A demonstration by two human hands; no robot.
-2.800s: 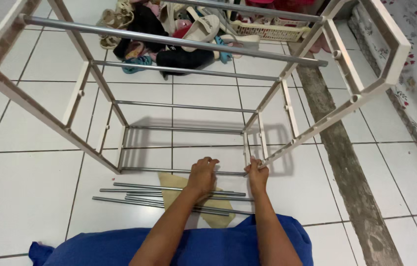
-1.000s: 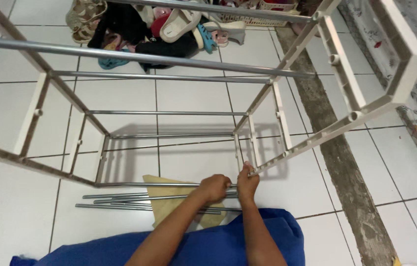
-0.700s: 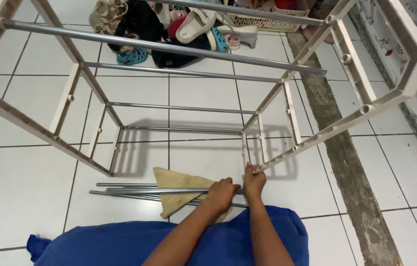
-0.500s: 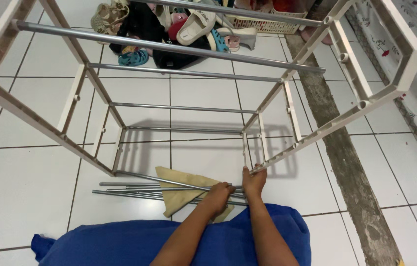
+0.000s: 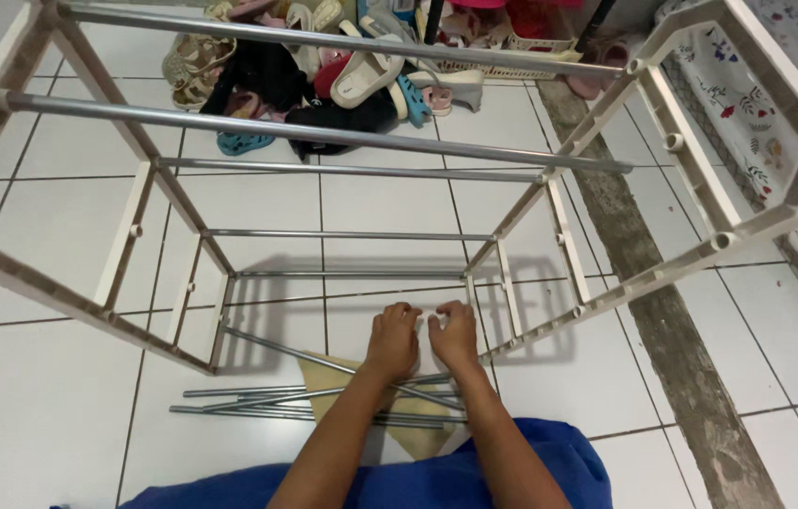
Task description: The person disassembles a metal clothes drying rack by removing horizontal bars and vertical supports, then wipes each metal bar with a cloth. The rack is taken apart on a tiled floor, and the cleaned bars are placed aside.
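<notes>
Rod (image 5: pixel 324 362), a slim shiny steel tube, slants from the white plastic rack (image 5: pixel 691 179) corner over loose rods (image 5: pixel 258 403) and tan paper (image 5: pixel 342 401). Left hand (image 5: pixel 392 339) and right hand (image 5: pixel 456 336), fingers curled, rest above it; grip cannot be told.

rack rods (image 5: pixel 324 130): bare metal tubes, smooth, bright and shiny with long highlights
rack side frames (image 5: pixel 691 160): cream-white moulded plastic, matt, with round sockets along the bars
loose rods (image 5: pixel 258 401): the same polished metal, lying on the floor
slanting rod (image 5: pixel 276 345): smooth shiny metal, by the left hand (image 5: pixel 392 341) and right hand (image 5: pixel 456 337)
flat sheet under the rods (image 5: pixel 324 377): dull tan, looks like paper or thin card, matt
floor tiles (image 5: pixel 41 396): white glazed ceramic, glossy, with thin dark grout lines
floor strip (image 5: pixel 644 283): rough grey cement, unglazed, speckled
garment (image 5: pixel 531 471): blue cloth, soft, matt, creased
floral cloth (image 5: pixel 776 141): white printed fabric, matt
shoe pile (image 5: pixel 324 75): mixed rubber, cloth and leather-like uppers, mostly matt
</notes>
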